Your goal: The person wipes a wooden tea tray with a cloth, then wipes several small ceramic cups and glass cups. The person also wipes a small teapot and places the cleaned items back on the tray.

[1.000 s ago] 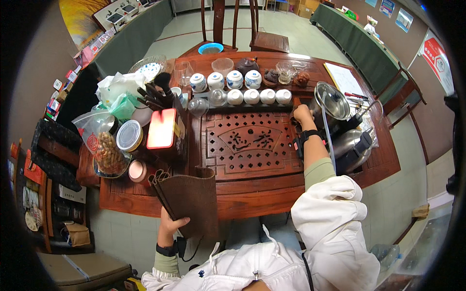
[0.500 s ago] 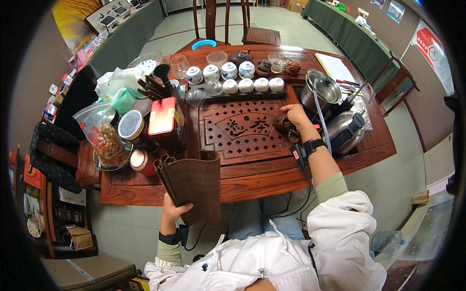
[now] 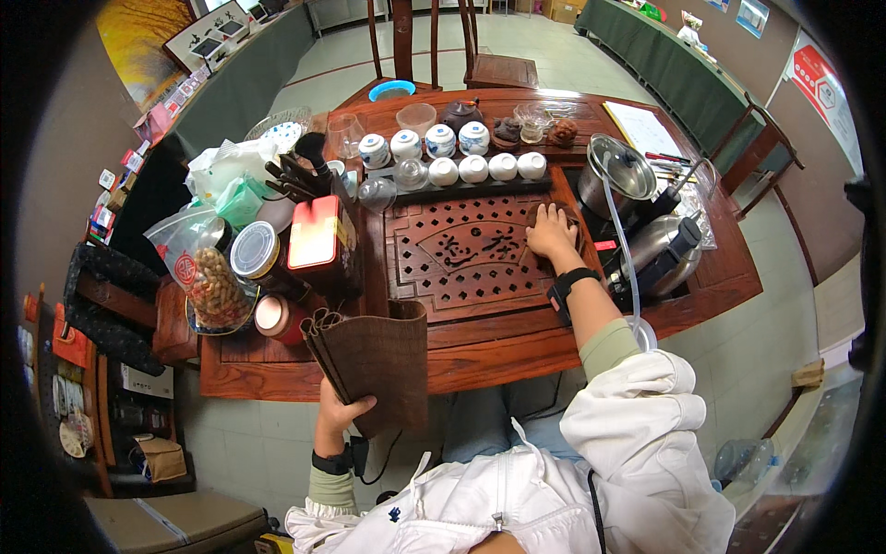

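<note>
My left hand (image 3: 343, 406) grips a folded brown woven mat (image 3: 374, 360) with cord ties, below the table's near left edge. My right hand (image 3: 552, 235) rests with spread fingers at the right side of the slotted wooden tea tray (image 3: 434, 240), over something brown that is mostly hidden. Behind the tray stand a row of small white cups (image 3: 472, 169) and blue-and-white lidded cups (image 3: 439, 141). Right of my hand are a lidded steel pot (image 3: 618, 162), a clear tube and a steel kettle (image 3: 674, 263).
A red-topped tin (image 3: 312, 231), jars (image 3: 251, 249), a bag of nuts (image 3: 217, 286), dark utensils and plastic bags crowd the table's left. A notepad (image 3: 637, 129) lies at the back right. Wooden chairs (image 3: 498, 69) and green-covered side tables (image 3: 623, 32) surround the table.
My right hand has come down and left from beside the pot, held a brown crumpled item mid-way, and now lies spread at the tray's side. My left hand still holds the mat, shifted slightly.
</note>
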Available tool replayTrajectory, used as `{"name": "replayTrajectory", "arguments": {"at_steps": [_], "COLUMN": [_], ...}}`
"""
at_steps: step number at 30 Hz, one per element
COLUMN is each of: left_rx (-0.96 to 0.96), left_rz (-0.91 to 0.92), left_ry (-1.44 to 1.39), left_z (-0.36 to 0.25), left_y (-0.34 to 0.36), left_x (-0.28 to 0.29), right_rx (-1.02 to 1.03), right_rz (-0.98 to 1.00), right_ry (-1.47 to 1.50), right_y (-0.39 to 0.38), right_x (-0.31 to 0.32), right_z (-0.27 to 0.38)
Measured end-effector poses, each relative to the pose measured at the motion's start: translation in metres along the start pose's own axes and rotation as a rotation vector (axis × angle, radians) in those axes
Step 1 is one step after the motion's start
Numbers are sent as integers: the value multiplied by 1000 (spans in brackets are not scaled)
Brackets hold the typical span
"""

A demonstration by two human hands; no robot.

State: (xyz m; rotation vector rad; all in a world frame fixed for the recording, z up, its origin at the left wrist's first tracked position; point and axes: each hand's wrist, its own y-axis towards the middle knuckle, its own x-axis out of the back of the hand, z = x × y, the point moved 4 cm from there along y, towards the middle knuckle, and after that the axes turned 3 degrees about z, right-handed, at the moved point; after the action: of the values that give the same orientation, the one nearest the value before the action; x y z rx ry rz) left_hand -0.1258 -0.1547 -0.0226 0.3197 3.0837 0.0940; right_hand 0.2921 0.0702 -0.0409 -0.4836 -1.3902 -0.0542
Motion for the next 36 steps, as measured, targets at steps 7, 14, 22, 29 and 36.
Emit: {"name": "replayTrajectory", "arguments": {"at_steps": [7, 14, 22, 29, 36], "left_rx": [19, 51, 43, 58, 2], "left_rz": [-10, -15, -40, -6, -17], "left_ry": [1, -9, -17, 25, 13], "left_z": [-1, -1, 1, -3, -4], "left_y": [0, 1, 0, -1, 1], "left_x": [1, 0, 1, 2, -2], "right_rx": [48, 71, 89, 52, 190], "right_rz": [74, 42, 1, -58, -42], "right_ry": [38, 4, 27, 34, 63], "right_y": [24, 40, 47, 41, 30], "right_x": [21, 21, 18, 13, 6], "right_z": [-3, -1, -1, 12, 37]}}
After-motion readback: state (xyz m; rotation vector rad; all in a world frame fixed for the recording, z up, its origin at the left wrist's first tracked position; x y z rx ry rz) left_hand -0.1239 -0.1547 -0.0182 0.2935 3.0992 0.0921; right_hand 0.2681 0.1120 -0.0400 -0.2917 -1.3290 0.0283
